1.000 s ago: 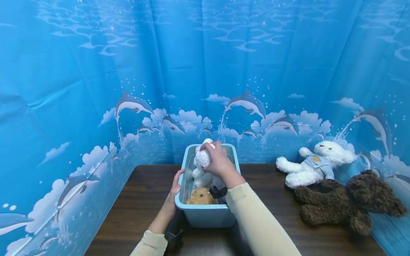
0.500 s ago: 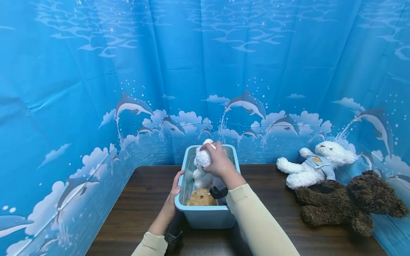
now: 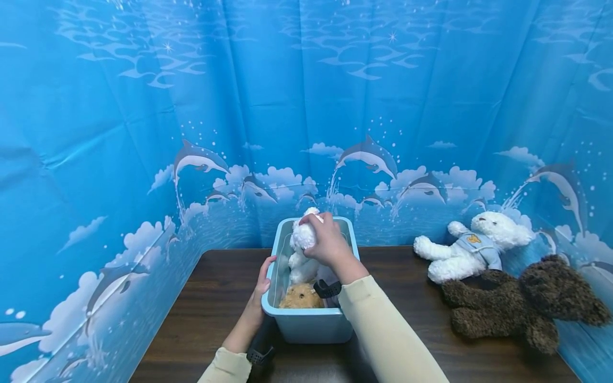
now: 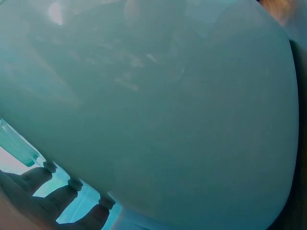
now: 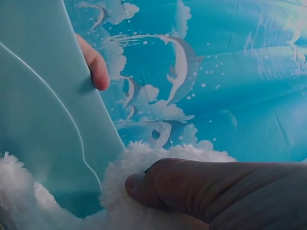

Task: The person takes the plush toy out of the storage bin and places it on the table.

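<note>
A light blue plastic bin [image 3: 316, 325] stands on the dark wooden table. My left hand [image 3: 257, 290] grips its left rim; in the left wrist view the fingertips [image 4: 98, 215] touch the bin's outer side. Inside the bin, my right hand [image 3: 329, 242] holds a white teddy bear [image 3: 301, 265] by its head. The right wrist view has the right thumb [image 5: 144, 187] pressing into the white fur [image 5: 120, 177]. A tan plush toy [image 3: 301, 297] lies at the bin's near end. Beside it is something greyish, partly covered by the right wrist.
On the table's right side lie a white teddy bear in a light blue shirt [image 3: 479, 246] and a dark brown teddy bear [image 3: 517, 303]. A blue dolphin-print curtain [image 3: 306, 106] hangs round the back and sides of the table [image 3: 191, 324].
The view has shifted very slightly. Both hands keep their places on the bin and the white teddy bear.
</note>
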Available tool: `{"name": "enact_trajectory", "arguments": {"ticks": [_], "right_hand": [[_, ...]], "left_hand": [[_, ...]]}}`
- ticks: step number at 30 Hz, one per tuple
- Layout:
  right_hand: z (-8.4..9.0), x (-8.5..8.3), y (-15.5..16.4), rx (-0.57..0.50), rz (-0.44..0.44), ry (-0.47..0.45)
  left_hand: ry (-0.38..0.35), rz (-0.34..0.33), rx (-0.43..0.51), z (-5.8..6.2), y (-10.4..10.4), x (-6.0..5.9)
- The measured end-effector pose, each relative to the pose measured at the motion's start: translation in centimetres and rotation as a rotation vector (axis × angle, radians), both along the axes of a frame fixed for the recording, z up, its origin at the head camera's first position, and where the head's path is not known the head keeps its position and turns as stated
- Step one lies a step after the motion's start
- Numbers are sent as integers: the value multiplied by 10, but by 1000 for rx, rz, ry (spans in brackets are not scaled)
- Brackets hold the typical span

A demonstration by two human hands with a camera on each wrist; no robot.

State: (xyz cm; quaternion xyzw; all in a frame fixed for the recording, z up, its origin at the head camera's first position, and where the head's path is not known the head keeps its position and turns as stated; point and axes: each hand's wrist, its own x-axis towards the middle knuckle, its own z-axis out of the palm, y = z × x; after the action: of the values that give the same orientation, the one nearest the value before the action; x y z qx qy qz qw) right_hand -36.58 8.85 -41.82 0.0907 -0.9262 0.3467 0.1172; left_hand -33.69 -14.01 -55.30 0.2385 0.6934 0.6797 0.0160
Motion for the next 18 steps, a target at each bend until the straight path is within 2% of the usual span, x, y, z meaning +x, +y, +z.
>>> {"name": "enact_trajectory", "arguments": {"ticks": [8,14,18], "right_hand": [[3,0,-1,-11,10,15],[1,0,-1,-31,7,4],[6,3,2,-71,14,41]], "left_hand": [[15,-4,-5,3,1,-1],[29,-7,-6,-1,-1,-3],[20,-8,-14,-3,-2,-3]]}}
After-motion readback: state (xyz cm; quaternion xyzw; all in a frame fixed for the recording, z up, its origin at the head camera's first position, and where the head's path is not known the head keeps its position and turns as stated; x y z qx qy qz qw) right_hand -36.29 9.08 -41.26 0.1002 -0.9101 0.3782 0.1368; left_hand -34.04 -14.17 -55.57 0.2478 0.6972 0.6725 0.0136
